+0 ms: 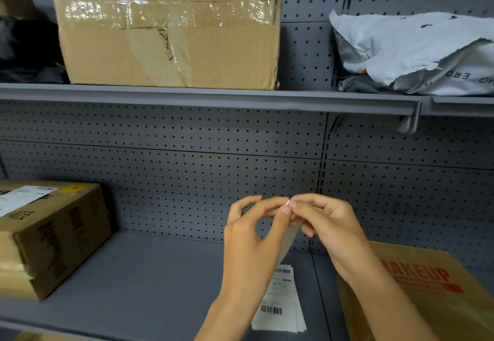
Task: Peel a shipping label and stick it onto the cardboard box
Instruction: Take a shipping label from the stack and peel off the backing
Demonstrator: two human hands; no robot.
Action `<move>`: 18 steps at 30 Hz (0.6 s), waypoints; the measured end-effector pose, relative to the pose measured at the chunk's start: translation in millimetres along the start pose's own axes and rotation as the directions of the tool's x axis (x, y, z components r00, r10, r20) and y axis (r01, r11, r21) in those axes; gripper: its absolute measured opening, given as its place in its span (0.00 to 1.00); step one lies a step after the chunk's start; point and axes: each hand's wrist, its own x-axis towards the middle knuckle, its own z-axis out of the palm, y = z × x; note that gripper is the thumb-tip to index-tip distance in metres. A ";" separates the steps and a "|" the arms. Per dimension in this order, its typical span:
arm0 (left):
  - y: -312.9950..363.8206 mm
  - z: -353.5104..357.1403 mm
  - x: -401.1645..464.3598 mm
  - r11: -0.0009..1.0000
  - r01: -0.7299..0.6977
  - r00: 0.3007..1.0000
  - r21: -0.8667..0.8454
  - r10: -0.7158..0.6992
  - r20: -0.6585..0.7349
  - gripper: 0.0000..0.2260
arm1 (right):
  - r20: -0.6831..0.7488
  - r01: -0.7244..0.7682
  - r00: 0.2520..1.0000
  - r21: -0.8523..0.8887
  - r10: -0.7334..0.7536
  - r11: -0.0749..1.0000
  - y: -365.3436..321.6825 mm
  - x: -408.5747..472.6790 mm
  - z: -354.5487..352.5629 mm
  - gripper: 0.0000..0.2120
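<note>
Both hands are raised over the grey lower shelf (149,274) and meet at the fingertips. My left hand (254,236) and my right hand (328,223) pinch the top corner of one shipping label (290,239), which hangs edge-on between them, its grey back showing. A small white corner sticks out above the thumbs. Below the hands a stack of white labels (280,311) with barcodes lies on the shelf. A cardboard box (438,295) with red MAKEUP print stands at the lower right, under my right forearm.
A brown box (50,236) with a label on top sits at the left of the lower shelf. On the upper shelf (208,94) stand a large taped cardboard box (171,33) and a torn grey mailer bag (417,54). Perforated grey panels form the back wall.
</note>
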 end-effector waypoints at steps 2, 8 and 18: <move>1.5 -0.1 -0.6 0.999 0.012 1.000 -0.040 -0.012 0.005 0.06 | 0.011 0.024 1.000 -0.020 -0.024 1.000 1.4 -1.0 1.1 0.05; 0.2 -2.2 3.2 0.968 0.176 0.984 -0.178 -0.177 0.012 0.05 | 0.037 0.135 0.991 -0.119 -0.132 0.984 6.4 -4.4 8.4 0.05; -12.2 -11.4 16.4 0.903 0.330 0.933 -0.275 -0.357 -0.053 0.09 | 0.004 0.091 0.996 -0.215 -0.093 0.972 12.0 -2.9 8.4 0.09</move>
